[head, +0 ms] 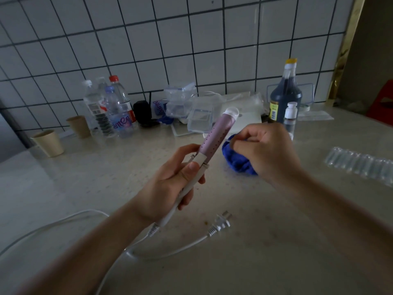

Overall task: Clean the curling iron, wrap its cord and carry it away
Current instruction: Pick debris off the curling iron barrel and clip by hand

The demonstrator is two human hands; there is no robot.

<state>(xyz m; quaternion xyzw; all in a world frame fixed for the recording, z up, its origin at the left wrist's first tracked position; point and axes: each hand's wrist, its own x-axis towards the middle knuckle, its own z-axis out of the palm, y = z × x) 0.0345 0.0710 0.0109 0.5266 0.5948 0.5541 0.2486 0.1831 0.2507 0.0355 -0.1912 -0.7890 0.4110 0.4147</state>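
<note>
The curling iron has a pink perforated barrel, a white tip and a white handle. My left hand grips its handle and holds it tilted up to the right above the counter. A bunched blue cloth is held in my right hand, just right of the barrel's lower part and touching or nearly touching it. The white cord runs from the handle's end in loops over the counter, and its plug lies loose below my hands.
Along the tiled wall stand several water bottles, two paper cups, clear plastic containers, a dark sauce bottle and a small white bottle. A strip of clear plastic vials lies at right on the counter.
</note>
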